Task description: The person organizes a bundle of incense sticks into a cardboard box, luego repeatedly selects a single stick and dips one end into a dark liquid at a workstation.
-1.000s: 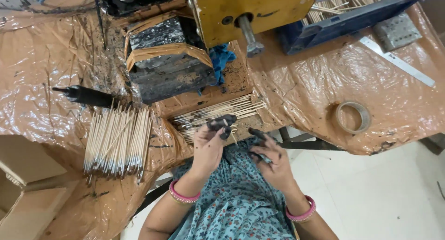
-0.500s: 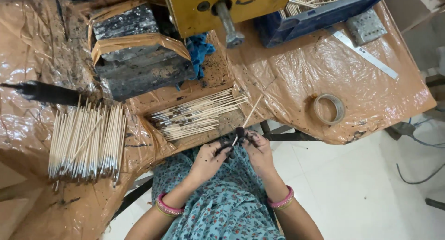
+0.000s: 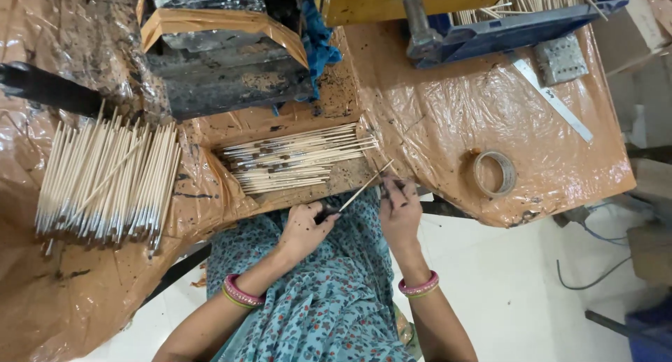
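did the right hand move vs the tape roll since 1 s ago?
Yes. The right hand has shifted toward the table edge, closer to the tape roll, now at the thin stick.

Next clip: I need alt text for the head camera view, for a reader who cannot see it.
Seen from above, a person's left hand and right hand hold one thin stick between them at the edge of a table covered in brown plastic sheet. A small pile of sticks lies just beyond the hands, a bigger bundle to the left, and a tape roll to the right.

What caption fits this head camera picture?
Two hands, left hand and right hand, hold a thin stick beside a stick pile.
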